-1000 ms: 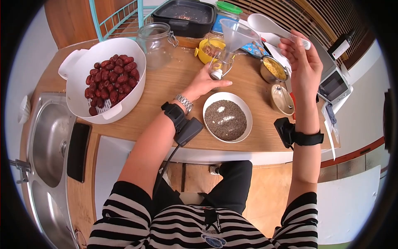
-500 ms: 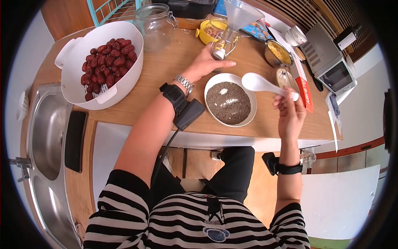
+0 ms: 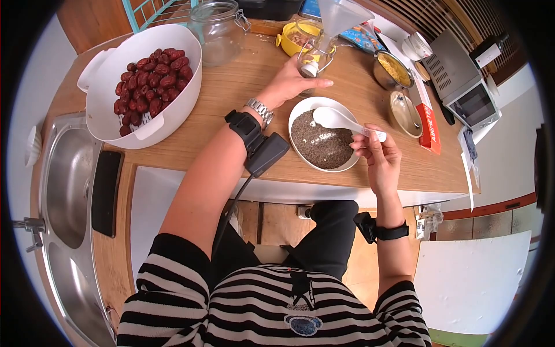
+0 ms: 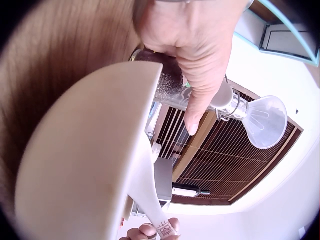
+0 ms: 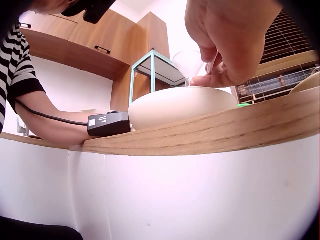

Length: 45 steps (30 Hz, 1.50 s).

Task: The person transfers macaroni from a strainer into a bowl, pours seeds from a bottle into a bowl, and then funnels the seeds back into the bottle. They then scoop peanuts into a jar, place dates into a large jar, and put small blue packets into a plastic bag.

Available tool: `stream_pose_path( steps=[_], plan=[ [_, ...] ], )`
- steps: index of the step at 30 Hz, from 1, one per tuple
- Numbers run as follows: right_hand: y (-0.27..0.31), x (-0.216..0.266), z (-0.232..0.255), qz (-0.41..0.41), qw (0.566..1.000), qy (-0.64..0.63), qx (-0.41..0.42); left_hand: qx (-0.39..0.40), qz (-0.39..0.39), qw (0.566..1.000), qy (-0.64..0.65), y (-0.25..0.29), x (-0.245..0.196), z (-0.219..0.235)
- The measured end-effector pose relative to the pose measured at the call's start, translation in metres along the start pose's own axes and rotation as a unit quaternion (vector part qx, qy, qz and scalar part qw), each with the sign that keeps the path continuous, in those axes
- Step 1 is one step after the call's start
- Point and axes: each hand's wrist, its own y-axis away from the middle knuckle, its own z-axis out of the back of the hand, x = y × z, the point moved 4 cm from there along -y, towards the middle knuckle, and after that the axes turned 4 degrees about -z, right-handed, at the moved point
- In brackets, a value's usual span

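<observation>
My left hand (image 3: 286,84) grips a clear swing-top bottle (image 4: 175,85), its thumb stretched along the near side. Dark grains show inside the glass, and a translucent plastic funnel (image 3: 342,17) stands in the bottle's mouth. The white stopper (image 3: 310,69) hangs beside the neck on its wire. Right in front is a white bowl (image 4: 75,150) of small dark seeds (image 3: 324,147). My right hand (image 3: 383,165) pinches the handle of a white soup spoon (image 3: 335,118), whose head is over the seeds, inside the bowl's rim.
A white basket (image 3: 95,124) of red dates (image 3: 153,87) stands left, near the sink (image 3: 75,179). Behind are an open glass jar (image 3: 217,34) and a yellow bowl (image 3: 284,40). On the right are a metal bowl (image 3: 381,75) of yellow grains, a small dish (image 3: 399,113) and a red box (image 3: 429,133).
My right hand has brought the spoon down and left, from raised at the upper right to the seeds in the bowl. The left hand keeps its hold on the bottle.
</observation>
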Motion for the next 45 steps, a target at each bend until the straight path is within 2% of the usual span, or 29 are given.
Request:
stream_pose_path(
  steps=[4, 8, 10, 14, 21, 24, 30, 31, 35, 36, 39, 45],
  plan=[
    [0.004, 0.001, -0.009, -0.030, 0.999, -0.023, 0.037, -0.015, 0.005, 1.000, -0.002, 0.000, 0.001, 0.001],
    [0.007, 0.003, -0.005, -0.057, 0.997, -0.043, 0.041, -0.010, 0.006, 1.000, -0.001, 0.001, -0.004, 0.000],
    [0.009, 0.001, -0.001, -0.096, 0.992, -0.072, 0.038, -0.010, 0.011, 1.000, -0.004, 0.001, -0.003, 0.000],
    [0.016, -0.001, 0.001, -0.142, 0.984, -0.106, -0.004, -0.011, 0.011, 1.000, -0.010, 0.000, 0.001, 0.001],
    [0.016, -0.001, 0.007, -0.164, 0.971, -0.169, -0.033, -0.008, 0.014, 1.000, -0.006, 0.000, 0.000, 0.001],
    [0.010, 0.011, 0.013, -0.151, 0.968, -0.193, -0.046, -0.016, 0.011, 1.000, -0.011, 0.002, -0.002, 0.001],
    [-0.016, 0.064, 0.028, -0.052, 0.969, -0.222, -0.092, -0.018, 0.013, 0.999, -0.023, 0.001, -0.001, 0.001],
    [-0.021, 0.075, 0.029, -0.032, 0.970, -0.233, -0.068, -0.016, 0.036, 0.999, -0.023, 0.002, 0.000, 0.001],
    [-0.045, 0.112, 0.041, 0.027, 0.959, -0.279, -0.045, -0.016, 0.026, 0.999, -0.017, 0.001, 0.000, 0.001],
    [-0.053, 0.118, 0.047, 0.039, 0.953, -0.300, -0.001, -0.016, 0.023, 0.999, -0.018, 0.001, -0.002, 0.001],
    [-0.073, 0.142, 0.053, 0.078, 0.949, -0.302, -0.037, -0.011, 0.031, 0.999, -0.014, 0.002, -0.003, 0.000],
    [-0.112, 0.166, 0.046, 0.077, 0.956, -0.281, -0.021, -0.017, 0.012, 1.000, -0.008, -0.001, 0.003, 0.001]
  ],
)
